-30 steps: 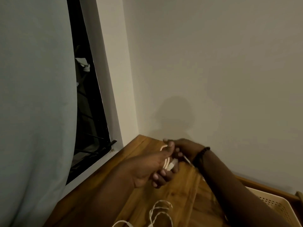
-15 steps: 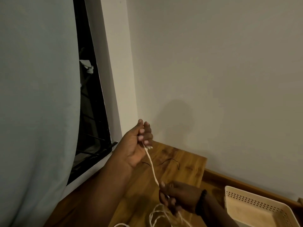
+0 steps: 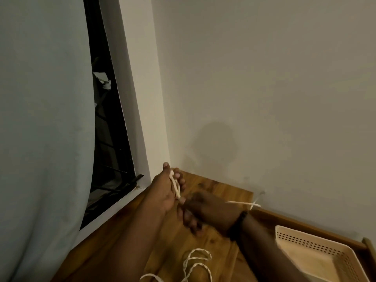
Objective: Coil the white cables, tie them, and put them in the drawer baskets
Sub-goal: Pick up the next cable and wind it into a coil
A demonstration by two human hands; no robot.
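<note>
Since half a second ago: right hand (image 3: pixel 211 212) rises to meet left hand (image 3: pixel 164 192) mid-frame.
Hands: both pinch the white cable (image 3: pixel 176 186) (another loop forming).

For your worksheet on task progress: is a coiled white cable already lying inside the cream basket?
No: the visible part of the cream basket holds nothing, and the white cable is in the left hand.

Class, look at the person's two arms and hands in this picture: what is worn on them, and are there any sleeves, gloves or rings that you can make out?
Both forearms are bare as far as the picture shows: no sleeves and no gloves. The right hand has a dark beaded bracelet round the wrist. The left hand shows nothing at the wrist. No rings can be made out, though the light is dim.
</note>
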